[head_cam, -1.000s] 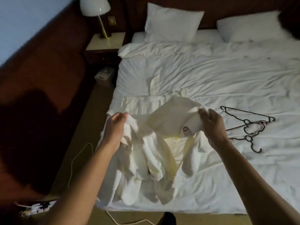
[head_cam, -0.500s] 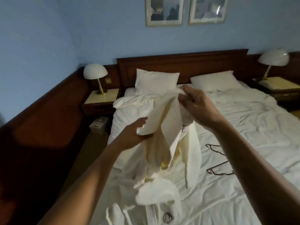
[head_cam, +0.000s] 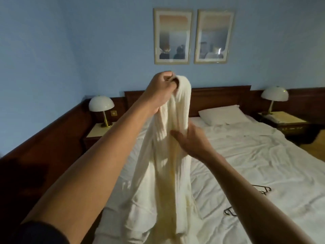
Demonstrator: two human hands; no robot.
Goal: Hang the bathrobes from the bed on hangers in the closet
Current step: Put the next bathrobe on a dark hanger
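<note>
Left hand (head_cam: 161,90) raised, fingers curled tight round top of bathrobe (head_cam: 168,173). Right hand (head_cam: 191,140) lower, pinches fold: thumb in front, fingers behind cloth. Bathrobe hangs above bed (head_cam: 255,155), lower end on sheet. Hangers (head_cam: 230,213) lie on bed, right of bathrobe.

Bathrobe (head_cam: 175,155): matt ribbed cream cloth. Bed sheet (head_cam: 255,155): matt white cloth, creased. Headboard (head_cam: 219,97), centre right: glossy dark wood. Hangers (head_cam: 262,190), lower right: thin dark metal wire.
</note>
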